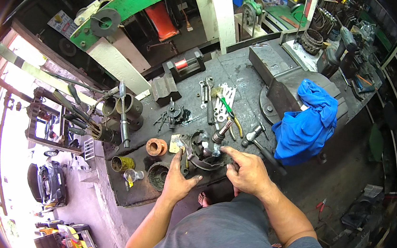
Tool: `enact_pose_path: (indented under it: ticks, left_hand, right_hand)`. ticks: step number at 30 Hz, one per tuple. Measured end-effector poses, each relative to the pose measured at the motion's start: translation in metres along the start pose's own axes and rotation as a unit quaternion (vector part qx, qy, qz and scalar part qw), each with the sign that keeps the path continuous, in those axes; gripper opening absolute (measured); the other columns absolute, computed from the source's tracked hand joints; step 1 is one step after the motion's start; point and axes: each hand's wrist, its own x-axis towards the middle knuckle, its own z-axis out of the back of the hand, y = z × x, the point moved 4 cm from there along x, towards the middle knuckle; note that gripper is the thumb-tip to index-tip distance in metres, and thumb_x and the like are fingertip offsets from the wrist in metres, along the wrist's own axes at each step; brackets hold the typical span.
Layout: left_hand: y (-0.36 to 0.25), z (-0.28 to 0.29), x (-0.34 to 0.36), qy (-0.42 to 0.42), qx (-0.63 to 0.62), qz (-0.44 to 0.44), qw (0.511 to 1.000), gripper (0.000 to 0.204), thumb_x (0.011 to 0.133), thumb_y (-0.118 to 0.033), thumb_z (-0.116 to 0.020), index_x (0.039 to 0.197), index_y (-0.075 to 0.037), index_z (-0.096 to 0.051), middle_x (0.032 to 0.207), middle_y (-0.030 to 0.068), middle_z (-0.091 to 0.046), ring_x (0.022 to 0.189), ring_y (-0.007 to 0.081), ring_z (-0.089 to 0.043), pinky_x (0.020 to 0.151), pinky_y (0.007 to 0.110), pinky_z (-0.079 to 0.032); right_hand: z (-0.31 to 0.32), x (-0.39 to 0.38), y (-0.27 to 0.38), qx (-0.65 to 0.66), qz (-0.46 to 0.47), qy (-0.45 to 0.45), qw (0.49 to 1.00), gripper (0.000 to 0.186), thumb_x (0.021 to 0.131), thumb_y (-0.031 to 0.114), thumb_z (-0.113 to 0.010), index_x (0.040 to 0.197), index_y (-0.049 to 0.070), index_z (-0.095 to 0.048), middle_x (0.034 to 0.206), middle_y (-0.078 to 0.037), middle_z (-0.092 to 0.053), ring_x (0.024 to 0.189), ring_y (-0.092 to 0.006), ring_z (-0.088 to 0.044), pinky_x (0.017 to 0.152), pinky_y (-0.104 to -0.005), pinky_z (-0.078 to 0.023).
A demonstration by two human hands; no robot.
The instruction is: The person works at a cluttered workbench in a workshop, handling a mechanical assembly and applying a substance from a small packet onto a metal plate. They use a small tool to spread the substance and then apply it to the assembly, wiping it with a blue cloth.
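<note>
A dark round metal housing (206,165) sits near the bench's front edge. From its right side a toothed metal shaft (220,134) rises at a tilt. My left hand (179,181) is open beside the housing's left side, fingers up and thumb apart. At the housing's right, my right hand (251,173) has its index finger stretched toward the base of the shaft and its thumb apart; its other fingers are partly hidden. Neither hand visibly holds anything. A dark ribbed ring (157,175) lies left of my left hand, with a copper-coloured spool (156,146) behind it.
Behind the housing lie white spanners (225,100), a ratchet (210,84) and green-handled pliers (224,105). A hammer (264,147) lies to the right, before a vise (291,82) draped with a blue cloth (308,122). Left are a yellow tin (122,164) and a clear cup (132,175).
</note>
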Motion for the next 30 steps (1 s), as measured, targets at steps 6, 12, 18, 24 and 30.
enact_pose_path:
  ticks: [6,12,18,24,30]
  left_hand:
    - [-0.009,-0.017,0.02,0.049,-0.072,0.052,0.995,0.105,0.078,-0.02,-0.096,0.168,0.004,-0.046,0.161,0.0267,-0.062,0.153,0.0397,-0.059,0.128,0.046,-0.046]
    - [-0.015,-0.022,0.021,0.012,-0.1,0.047,0.994,0.082,0.079,-0.011,-0.086,0.156,-0.002,-0.059,0.147,0.0222,-0.073,0.141,0.0388,-0.069,0.121,0.046,-0.051]
    - [-0.015,-0.021,0.02,0.013,-0.093,0.051,0.994,0.076,0.079,-0.008,-0.083,0.152,-0.001,-0.061,0.144,0.0229,-0.075,0.138,0.0401,-0.07,0.119,0.046,-0.053]
    - [-0.01,-0.025,0.02,0.01,-0.083,0.045,0.995,0.074,0.081,-0.009,-0.082,0.152,0.0,-0.062,0.143,0.0234,-0.075,0.137,0.0407,-0.071,0.118,0.046,-0.053]
    - [-0.012,-0.023,0.018,-0.026,-0.079,0.018,0.996,0.062,0.083,-0.017,-0.088,0.14,-0.003,-0.071,0.131,0.02,-0.08,0.123,0.0369,-0.077,0.109,0.045,-0.057]
  right_hand:
    - [0.005,0.016,-0.001,-0.019,0.073,0.036,0.997,0.053,0.092,0.007,-0.074,0.145,0.012,-0.072,0.092,-0.015,-0.078,0.08,-0.038,-0.078,0.073,-0.0498,-0.062]
    - [0.009,0.023,-0.001,-0.029,0.063,0.085,0.994,0.052,0.093,0.011,-0.074,0.145,0.01,-0.072,0.099,-0.018,-0.08,0.088,-0.0412,-0.079,0.078,-0.0532,-0.064]
    - [0.014,0.028,0.0,-0.015,0.042,0.108,0.993,0.05,0.094,0.012,-0.074,0.144,0.01,-0.072,0.102,-0.019,-0.081,0.089,-0.0415,-0.079,0.078,-0.0537,-0.064]
    - [0.011,0.029,0.0,-0.037,0.063,0.108,0.991,0.05,0.095,0.012,-0.074,0.145,0.01,-0.072,0.103,-0.019,-0.081,0.09,-0.0416,-0.08,0.079,-0.0541,-0.065]
    - [0.009,0.03,0.0,-0.061,0.05,0.113,0.99,0.05,0.096,0.012,-0.073,0.146,0.011,-0.07,0.103,-0.019,-0.081,0.092,-0.042,-0.08,0.08,-0.0545,-0.065]
